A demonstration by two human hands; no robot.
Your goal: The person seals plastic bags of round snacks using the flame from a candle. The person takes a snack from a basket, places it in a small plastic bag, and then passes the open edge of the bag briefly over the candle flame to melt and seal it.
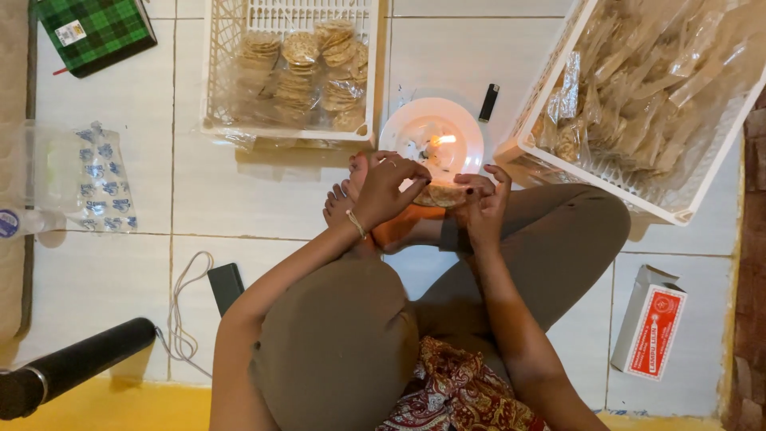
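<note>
By candle plate [403, 128], L hand [388, 187], R hand [481, 199], cracker pack [440, 195]

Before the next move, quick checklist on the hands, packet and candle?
1. Both hands on packet: ok, left hand and right hand pinch it from either side.
2. Candle flame lit on white plate: ok.
3. Packet edge at the flame: cannot tell, packet sits just below the plate.
4. Fingers clear of the flame: ok.
5. Lighter in reach beside the plate: ok.
6. Crates, left crate and right crate, both loaded: ok.
</note>
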